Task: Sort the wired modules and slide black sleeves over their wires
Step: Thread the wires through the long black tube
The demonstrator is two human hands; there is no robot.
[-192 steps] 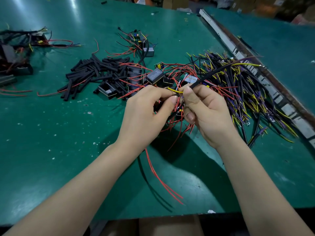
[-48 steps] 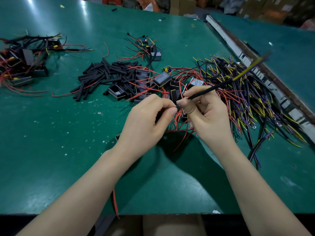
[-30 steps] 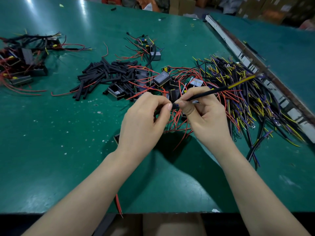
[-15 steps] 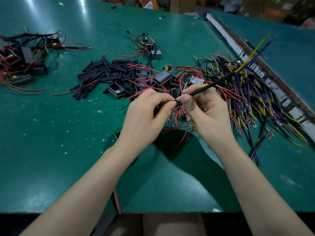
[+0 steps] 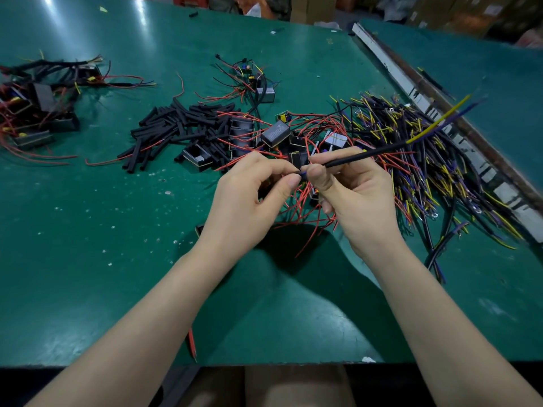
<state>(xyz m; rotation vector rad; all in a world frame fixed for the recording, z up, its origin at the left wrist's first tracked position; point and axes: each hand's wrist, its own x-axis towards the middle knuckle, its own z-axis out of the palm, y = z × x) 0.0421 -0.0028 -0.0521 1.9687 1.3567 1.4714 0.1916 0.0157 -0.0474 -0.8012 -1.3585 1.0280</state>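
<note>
Both hands are working just above the red-wire module tangle (image 5: 296, 142), which serves as landmark here. Right hand (image 5: 357, 198) is pinching a black sleeve (image 5: 364, 155) btwn thumb and forefinger, other fingers curled under; sleeve is angling up and away to the right so the yellow and purple wire ends (image 5: 440, 121) are poking out its far end, prob. to keep the tube straight for the wires to pass. Left hand (image 5: 244, 198) is pinching the near end of those wires at the sleeve mouth, thumb and forefinger tips pressed together, remaining fingers curled; whether it's also holding a module underneath, can't tell, palm is hiding it. Looks like the sleeve is being fed down toward the module end.

Left of the tangle: pile of loose black sleeves (image 5: 176, 124), w/in easy reach as stock. Right of tangle: heap of yellow/purple/black wire sets (image 5: 426, 171). Far left of tangle, well apart: another cluster of modules (image 5: 38, 113), maybe sorted-out ones. All lying on green table (image 5: 88, 259).
</note>
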